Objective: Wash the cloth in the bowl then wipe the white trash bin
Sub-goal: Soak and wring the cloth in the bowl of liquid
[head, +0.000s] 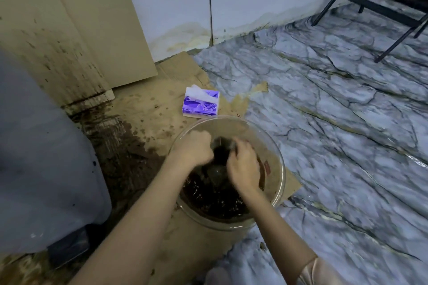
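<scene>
A clear glass bowl [276, 183] sits on wet cardboard on the floor, holding dark brown water. Over it, both my hands grip a dark, soaked cloth [220, 152]. My left hand [193, 146] holds its left side with curled fingers. My right hand [243, 165] clutches its right side. Part of the cloth hangs down between my hands into the water. The white trash bin [46, 157] fills the left edge of the view, close and blurred, with dark specks on its side.
A purple tissue pack [201, 104] lies just beyond the bowl. Stained cardboard sheets [76, 37] lean on the wall behind. Dark liquid wets the cardboard on the floor [120, 146] beside the bin. A black stand's legs [370, 2] occupy the far right on marble-patterned flooring.
</scene>
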A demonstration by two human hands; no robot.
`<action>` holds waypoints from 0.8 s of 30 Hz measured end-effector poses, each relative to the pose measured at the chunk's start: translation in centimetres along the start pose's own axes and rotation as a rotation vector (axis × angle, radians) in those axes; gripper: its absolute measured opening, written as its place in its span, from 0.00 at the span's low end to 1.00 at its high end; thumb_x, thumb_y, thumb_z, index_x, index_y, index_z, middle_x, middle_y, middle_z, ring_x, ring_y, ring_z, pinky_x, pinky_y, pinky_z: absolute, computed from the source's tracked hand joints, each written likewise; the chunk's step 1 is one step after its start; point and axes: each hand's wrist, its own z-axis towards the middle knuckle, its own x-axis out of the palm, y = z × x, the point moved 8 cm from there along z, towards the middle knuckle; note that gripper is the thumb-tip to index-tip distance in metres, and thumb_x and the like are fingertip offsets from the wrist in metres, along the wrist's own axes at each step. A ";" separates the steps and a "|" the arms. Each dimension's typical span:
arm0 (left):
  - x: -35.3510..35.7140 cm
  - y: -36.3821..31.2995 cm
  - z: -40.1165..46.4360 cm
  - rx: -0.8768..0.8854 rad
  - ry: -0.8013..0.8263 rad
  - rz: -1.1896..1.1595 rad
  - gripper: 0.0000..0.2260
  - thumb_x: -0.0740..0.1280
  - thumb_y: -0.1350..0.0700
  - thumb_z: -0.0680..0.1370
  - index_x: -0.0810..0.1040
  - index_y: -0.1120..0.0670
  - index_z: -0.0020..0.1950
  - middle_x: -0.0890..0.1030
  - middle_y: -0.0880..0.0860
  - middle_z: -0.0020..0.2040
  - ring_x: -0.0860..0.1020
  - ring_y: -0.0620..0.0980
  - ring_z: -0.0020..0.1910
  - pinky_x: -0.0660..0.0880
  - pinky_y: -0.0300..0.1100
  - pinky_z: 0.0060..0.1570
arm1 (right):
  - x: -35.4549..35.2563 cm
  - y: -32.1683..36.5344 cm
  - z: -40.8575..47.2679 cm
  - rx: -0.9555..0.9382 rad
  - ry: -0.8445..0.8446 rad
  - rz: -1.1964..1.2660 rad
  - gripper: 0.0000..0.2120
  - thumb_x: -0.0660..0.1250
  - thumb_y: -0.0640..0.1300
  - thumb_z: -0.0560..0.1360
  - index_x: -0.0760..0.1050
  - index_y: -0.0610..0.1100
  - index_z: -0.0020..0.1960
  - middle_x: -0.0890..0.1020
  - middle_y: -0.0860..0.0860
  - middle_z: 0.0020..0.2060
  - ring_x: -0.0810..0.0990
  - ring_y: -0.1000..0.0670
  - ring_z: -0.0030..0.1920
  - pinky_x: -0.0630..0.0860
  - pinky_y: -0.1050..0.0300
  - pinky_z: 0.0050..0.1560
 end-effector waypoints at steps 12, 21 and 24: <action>9.1 2.9 1.6 0.052 0.266 -0.024 0.39 0.73 0.52 0.69 0.58 0.55 0.75 0.68 0.58 0.72 0.69 0.57 0.69 0.68 0.50 0.67 | 5.5 -2.6 -2.7 0.120 0.497 -0.244 0.19 0.53 0.41 0.79 0.66 0.49 0.70 0.70 0.43 0.69 0.69 0.40 0.68 0.61 0.39 0.69; 1.1 0.2 0.2 0.331 -0.397 -0.966 0.29 0.80 0.52 0.61 0.71 0.37 0.57 0.79 0.39 0.54 0.77 0.38 0.57 0.74 0.38 0.56 | -8.0 9.9 0.4 0.103 0.121 0.889 0.14 0.56 0.40 0.81 0.77 0.45 0.42 0.80 0.53 0.37 0.77 0.55 0.39 0.71 0.60 0.42; 2.1 1.4 -0.1 0.229 -0.335 -1.010 0.18 0.75 0.61 0.68 0.76 0.41 0.49 0.82 0.40 0.45 0.79 0.33 0.44 0.75 0.37 0.49 | -11.2 10.2 -0.2 0.132 0.141 1.311 0.12 0.55 0.42 0.81 0.75 0.44 0.45 0.80 0.51 0.38 0.77 0.53 0.39 0.69 0.57 0.45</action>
